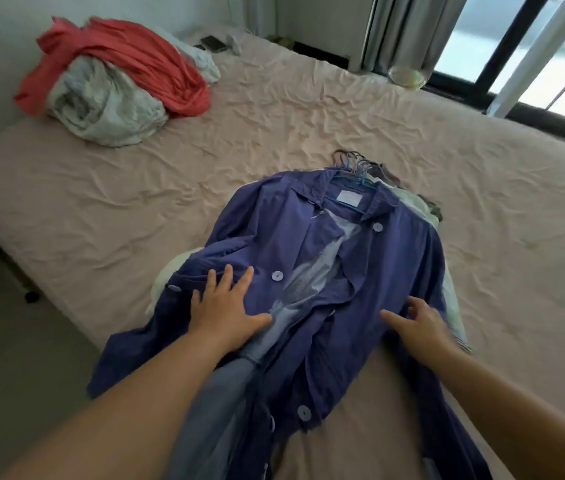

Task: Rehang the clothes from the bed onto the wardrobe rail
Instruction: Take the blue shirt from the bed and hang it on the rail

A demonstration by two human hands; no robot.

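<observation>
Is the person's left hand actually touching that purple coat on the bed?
Touching. The head view shows the left hand lying flat on the purple coat, fingers spread straight across the fabric with no gap beneath them.

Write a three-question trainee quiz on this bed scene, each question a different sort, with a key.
1. True or false: the left hand lies flat on the purple coat.
2. Multiple choice: the hanger hooks lie at (A) the coat's collar end, (B) its hem, (C) the red cloth.
3. Fill in: the red cloth lies on a crumpled ___ bundle.

Key: 1 true; 2 A; 3 white. The right hand also touches the coat, with its fingers spread, gripping nothing.
</observation>
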